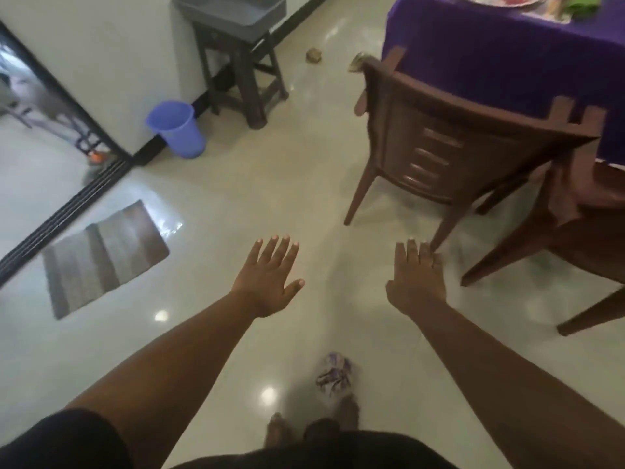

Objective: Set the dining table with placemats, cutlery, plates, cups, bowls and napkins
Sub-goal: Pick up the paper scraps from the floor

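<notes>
the dining table (507, 52) sits at the upper right, draped in a purple cloth (473, 69) that hangs well down its near side. only a corner of its top shows: a patterned placemat or plate (517, 0) at the very edge of view and something green and folded (583, 5) beside it, perhaps a napkin, too cropped to be sure. the visible edge of the table runs from upper left down to the right, so its long axis likely lies along that slant, away from the person.

a brown chair (439, 147) is pushed up to the near side, its back toward the camera, and a second brown chair (575, 231) stands just right of it, partly cut off.

both arms reach forward over the pale tiled floor (270, 184). the left hand (270, 279) is spread flat, fingers straight, holding nothing; the right hand (417, 282) is likewise extended and empty, near the first chair's rear leg but apparently above it, not touching. empty palms suggest the person is walking between trips, probably to fetch more items.

further out, a dark stool (240, 69) carrying a grey tub (233, 8) stands by the wall, a blue bucket (177, 128) beside it, a striped mat (101, 258) by the doorway, and a crumpled cloth (333, 372) near the person's feet.
</notes>
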